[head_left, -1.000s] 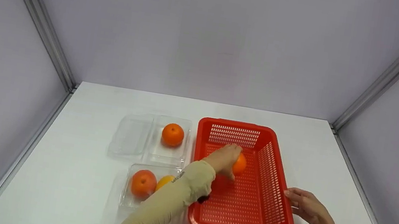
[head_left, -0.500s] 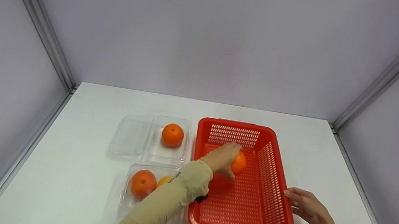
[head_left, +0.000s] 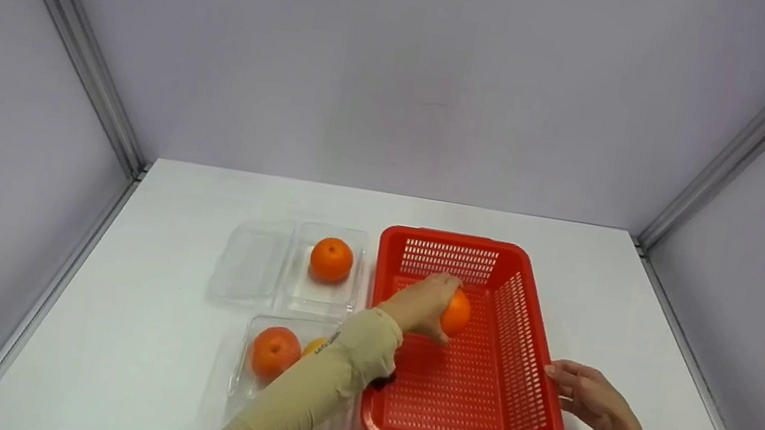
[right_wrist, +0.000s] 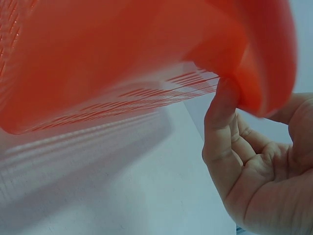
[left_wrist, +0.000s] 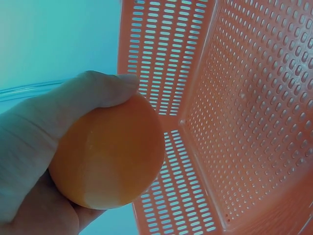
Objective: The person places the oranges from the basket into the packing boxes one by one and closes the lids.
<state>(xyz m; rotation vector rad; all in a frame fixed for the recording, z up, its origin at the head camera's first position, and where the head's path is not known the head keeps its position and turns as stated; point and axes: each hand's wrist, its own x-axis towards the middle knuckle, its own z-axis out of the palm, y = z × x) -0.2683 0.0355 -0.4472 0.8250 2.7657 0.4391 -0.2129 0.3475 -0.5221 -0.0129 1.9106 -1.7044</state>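
My left hand [head_left: 424,305] grips an orange [head_left: 456,313] above the inside of a red plastic basket [head_left: 451,415] with slotted walls. In the left wrist view the thumb curves over the top of the orange [left_wrist: 112,152], with the other fingers mostly hidden behind it. At the basket's right side, my right hand [head_left: 587,393] pinches the rim. The right wrist view has the fingertips of that hand [right_wrist: 259,181] under the red rim [right_wrist: 271,63], the thumb partly hidden behind it.
Left of the basket, a clear plastic box [head_left: 299,293] lies with its lid [head_left: 250,263] folded open and an orange [head_left: 332,260] inside. Nearer, another clear box [head_left: 240,383] holds a reddish fruit [head_left: 275,353] and a yellow-orange one [head_left: 313,346], partly covered by my left sleeve [head_left: 318,395].
My left hand has drifted slightly left with the orange still in its grip. The right hand and the basket stay where they were.
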